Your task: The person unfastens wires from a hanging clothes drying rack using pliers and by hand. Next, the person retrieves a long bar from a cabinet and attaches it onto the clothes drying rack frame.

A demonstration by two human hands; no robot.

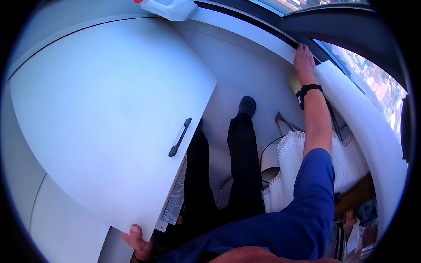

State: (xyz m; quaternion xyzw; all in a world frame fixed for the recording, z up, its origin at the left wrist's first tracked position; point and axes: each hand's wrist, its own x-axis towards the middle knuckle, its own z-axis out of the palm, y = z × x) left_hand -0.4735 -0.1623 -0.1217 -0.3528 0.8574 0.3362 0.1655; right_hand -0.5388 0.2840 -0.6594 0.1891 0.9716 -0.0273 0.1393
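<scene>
A large white cabinet door (109,105) with a dark bar handle (180,137) fills the left of the head view. At its lower corner is my left hand (137,242), thumb on the door's edge and the other fingers mostly hidden behind it. My right arm reaches forward, and my right hand (303,61) rests on the window ledge (263,33) beside the dark window frame. Its fingers lie stretched out, with nothing seen in them. A black watch (309,91) is on that wrist.
A white plastic jug (169,8) stands at the top on the ledge. A white lace cloth (287,166) covers something on the right, above thin metal legs (280,120). Books and papers (355,236) lie lower right. My shoe (247,106) is on the pale floor.
</scene>
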